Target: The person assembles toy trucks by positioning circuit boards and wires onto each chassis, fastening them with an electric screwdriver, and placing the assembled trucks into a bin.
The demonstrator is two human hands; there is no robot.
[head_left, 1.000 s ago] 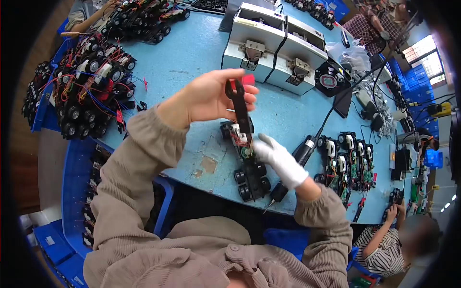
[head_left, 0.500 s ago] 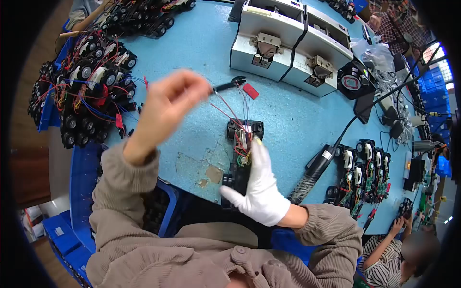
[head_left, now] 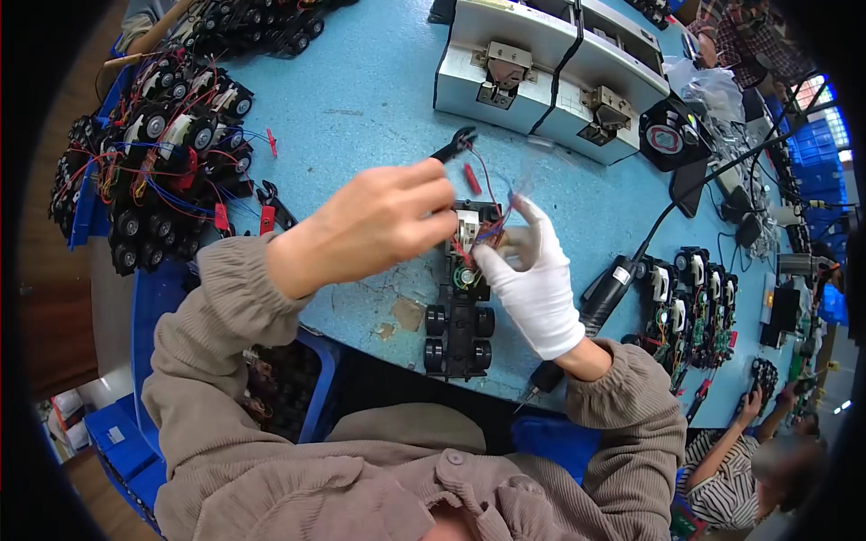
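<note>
At the near edge of the blue table (head_left: 361,99), a black wheeled chassis (head_left: 459,326) lies lengthwise between two hands, with red and blue wires (head_left: 493,233) bunched over its far half. The bare left hand (head_left: 383,221) has its fingers curled in at the wires, though I can't tell whether the tips pinch one. The gloved right hand (head_left: 538,284) has thumb and forefinger well apart with wires between them; whether it grips any, I can't see. A sharp tug could, I think, tear a thin lead off its joint, and with the chassis so near the edge, a pull toward the lap might tip it over. A careless forearm could also knock the powered driver (head_left: 599,307) just beside the right wrist. Its pale label (head_left: 621,273) and the sticker (head_left: 115,435) on a blue bin (head_left: 131,462) are too small to read; I make out no brand.
</note>
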